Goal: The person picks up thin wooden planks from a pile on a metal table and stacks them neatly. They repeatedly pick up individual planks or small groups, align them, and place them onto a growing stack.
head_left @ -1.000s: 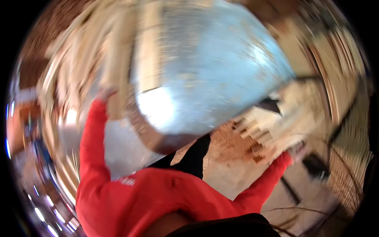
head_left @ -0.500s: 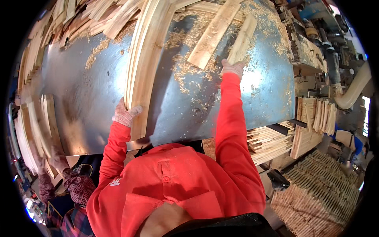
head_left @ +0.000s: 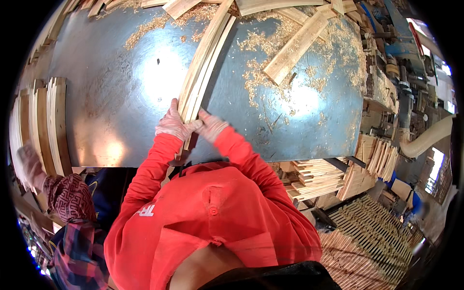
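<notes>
My left hand (head_left: 174,123), in a pale glove, is closed around the near end of a bundle of long narrow wooden boards (head_left: 205,67). The boards stand on edge, side by side, and run away from me across a grey metal tabletop (head_left: 116,87). My right hand (head_left: 211,126), also gloved and slightly blurred, is closed against the bundle's right side, close to my left hand. Its fingertips are partly hidden by the wood. A loose flat board (head_left: 296,48) lies farther right among wood shavings (head_left: 256,87).
More boards (head_left: 275,6) lie along the table's far side. At the left, a co-worker's hand (head_left: 31,166) is beside a row of stacked boards (head_left: 58,125). Stacked slats (head_left: 321,176) sit below the right table edge, with a large slat pile (head_left: 372,237) beyond. A hose (head_left: 427,137) curves at far right.
My right hand has left the short board at the right and come over to the bundle. The bundle has turned onto its edge, its far end swinging right. The view has shifted.
</notes>
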`<state>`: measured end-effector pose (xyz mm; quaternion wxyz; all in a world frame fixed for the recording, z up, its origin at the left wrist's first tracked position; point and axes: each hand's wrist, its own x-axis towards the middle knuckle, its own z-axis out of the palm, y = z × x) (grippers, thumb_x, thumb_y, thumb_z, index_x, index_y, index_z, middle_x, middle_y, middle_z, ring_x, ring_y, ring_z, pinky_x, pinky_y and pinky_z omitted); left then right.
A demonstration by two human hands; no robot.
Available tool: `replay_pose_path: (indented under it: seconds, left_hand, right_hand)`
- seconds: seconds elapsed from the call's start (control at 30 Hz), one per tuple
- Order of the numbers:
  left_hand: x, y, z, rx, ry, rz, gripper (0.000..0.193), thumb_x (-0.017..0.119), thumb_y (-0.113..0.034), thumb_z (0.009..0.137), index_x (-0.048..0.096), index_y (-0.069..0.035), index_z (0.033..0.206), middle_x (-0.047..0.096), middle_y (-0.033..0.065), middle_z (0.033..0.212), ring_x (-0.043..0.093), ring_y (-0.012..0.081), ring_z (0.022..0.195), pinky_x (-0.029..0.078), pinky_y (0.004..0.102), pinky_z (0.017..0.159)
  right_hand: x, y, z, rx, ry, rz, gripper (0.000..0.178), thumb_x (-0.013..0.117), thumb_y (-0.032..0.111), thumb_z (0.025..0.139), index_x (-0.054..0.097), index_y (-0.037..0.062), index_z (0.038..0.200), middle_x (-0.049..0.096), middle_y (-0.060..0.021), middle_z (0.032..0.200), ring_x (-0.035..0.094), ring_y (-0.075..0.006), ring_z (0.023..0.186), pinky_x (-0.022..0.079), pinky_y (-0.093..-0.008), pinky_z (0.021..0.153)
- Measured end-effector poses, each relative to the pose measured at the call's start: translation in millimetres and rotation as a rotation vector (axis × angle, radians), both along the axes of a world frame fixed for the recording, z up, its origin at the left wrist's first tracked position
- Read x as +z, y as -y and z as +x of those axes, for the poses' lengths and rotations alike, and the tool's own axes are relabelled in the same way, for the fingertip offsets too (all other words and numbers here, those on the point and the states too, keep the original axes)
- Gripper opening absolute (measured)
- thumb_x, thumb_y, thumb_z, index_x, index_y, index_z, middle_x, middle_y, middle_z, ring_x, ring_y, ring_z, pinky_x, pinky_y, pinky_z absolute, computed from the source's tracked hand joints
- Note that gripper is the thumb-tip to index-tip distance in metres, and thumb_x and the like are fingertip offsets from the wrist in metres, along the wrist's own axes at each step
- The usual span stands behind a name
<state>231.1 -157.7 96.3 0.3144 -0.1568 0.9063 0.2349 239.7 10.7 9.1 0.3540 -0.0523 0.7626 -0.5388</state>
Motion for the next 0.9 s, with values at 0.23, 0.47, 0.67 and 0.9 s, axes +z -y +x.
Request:
replay_pose_path:
  seconds: [0.23, 0.47, 0.67, 0.9]
  left_hand:
    - [-30.8, -12.4, 19.3, 0.134, -0.496, -0.012, 0.104, 0.077, -0.035, 0.068, 0.018, -0.001, 0.147, 0.055, 0.0265, 0.124, 0.055, 0.0407, 0.114, 0.046, 0.0424, 0.095]
    - [-22.1, -1.0, 16.5, 0.132, -0.302, -0.009, 0.105, 0.074, -0.029, 0.071, 0.01, -0.006, 0.151, 0.041, 0.0286, 0.136, 0.046, 0.0436, 0.123, 0.043, 0.0415, 0.1]
    - [0.3, 23.2, 27.9, 0.063, -0.158, -0.036, 0.114, 0.078, -0.036, 0.066, 0.009, -0.005, 0.15, 0.039, 0.0274, 0.139, 0.046, 0.043, 0.123, 0.043, 0.0416, 0.099]
    - [-4.9, 40.9, 41.8, 0.336, -0.322, -0.049, 0.114, 0.079, -0.035, 0.064, 0.011, 0.001, 0.149, 0.038, 0.0269, 0.141, 0.048, 0.0338, 0.124, 0.042, 0.0385, 0.101]
  right_hand:
    - [54.0, -124.0, -227.8, -0.753, -0.312, 1.303, 0.094, 0.068, 0.039, 0.085, 0.012, 0.0012, 0.15, 0.024, -0.0272, 0.148, 0.034, -0.0383, 0.134, 0.04, -0.0444, 0.104]
    - [69.3, -84.0, -154.1, -0.963, -0.038, 0.03, 0.087, 0.063, -0.004, 0.082, 0.012, 0.0094, 0.151, 0.044, -0.0249, 0.134, 0.061, -0.0311, 0.104, 0.057, -0.0355, 0.078]
    - [14.1, 31.8, 3.2, 0.182, -0.077, 0.08, 0.087, 0.056, 0.043, 0.087, 0.006, 0.0101, 0.151, 0.055, -0.027, 0.124, 0.058, -0.0393, 0.11, 0.047, -0.0417, 0.092]
    - [-23.9, -20.7, -172.2, -0.048, -0.067, 0.109, 0.026, 0.05, 0.021, 0.095, 0.061, -0.001, 0.104, 0.066, -0.013, 0.106, 0.061, -0.0226, 0.097, 0.049, -0.0336, 0.091]
